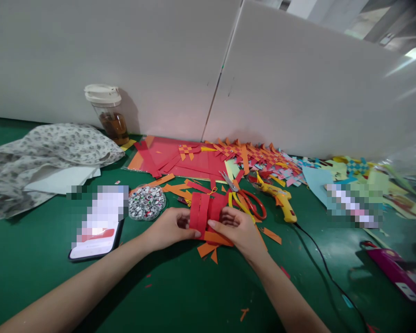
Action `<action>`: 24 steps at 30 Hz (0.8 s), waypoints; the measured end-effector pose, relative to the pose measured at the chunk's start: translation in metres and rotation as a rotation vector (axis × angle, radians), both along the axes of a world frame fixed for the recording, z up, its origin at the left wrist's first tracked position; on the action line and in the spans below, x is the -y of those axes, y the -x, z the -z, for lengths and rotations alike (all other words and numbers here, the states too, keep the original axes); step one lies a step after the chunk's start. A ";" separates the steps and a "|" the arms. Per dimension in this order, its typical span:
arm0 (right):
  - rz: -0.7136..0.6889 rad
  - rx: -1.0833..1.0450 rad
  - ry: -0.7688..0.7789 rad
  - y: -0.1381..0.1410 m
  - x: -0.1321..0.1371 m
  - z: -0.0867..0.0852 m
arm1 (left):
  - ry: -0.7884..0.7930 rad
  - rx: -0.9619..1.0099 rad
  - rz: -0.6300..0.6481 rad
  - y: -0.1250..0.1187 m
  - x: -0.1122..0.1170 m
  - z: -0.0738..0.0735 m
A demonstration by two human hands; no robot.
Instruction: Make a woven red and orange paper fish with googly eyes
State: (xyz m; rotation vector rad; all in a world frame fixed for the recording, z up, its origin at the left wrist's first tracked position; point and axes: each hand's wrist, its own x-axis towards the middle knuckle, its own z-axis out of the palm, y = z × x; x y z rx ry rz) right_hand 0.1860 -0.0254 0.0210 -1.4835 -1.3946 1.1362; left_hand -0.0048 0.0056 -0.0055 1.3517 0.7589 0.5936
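Between my hands are red paper strips [198,210] standing side by side, with an orange paper strip [217,238] crossing their lower end. My left hand [171,226] pinches the left edge, thumb in front and fingers behind. My right hand [237,226] grips the right side, its thumb lying on the red paper. The fingertips behind the paper are partly hidden. Orange scraps [206,250] lie just below the strips. Past my right hand are scissors [244,196] with red and yellow handles, blades apart. A yellow glue gun [279,196] rests farther right.
A round clear case of googly eyes [147,202] and a phone [99,222] lie on the left. Behind them stand a lidded cup [110,115] and patterned cloth [55,152]. Woven orange-red paper pieces [260,155] line the wall. The glue gun's cord [327,273] runs right, near a purple tool [391,268].
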 end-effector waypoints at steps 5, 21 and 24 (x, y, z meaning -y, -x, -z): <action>0.050 -0.018 -0.017 -0.002 -0.002 0.003 | 0.029 0.008 -0.003 0.000 0.001 -0.001; 0.064 -0.032 0.007 -0.001 0.000 -0.001 | 0.022 0.021 0.017 0.001 0.000 -0.001; 0.083 0.004 0.006 -0.002 -0.001 0.000 | -0.002 0.009 0.008 0.001 -0.001 0.001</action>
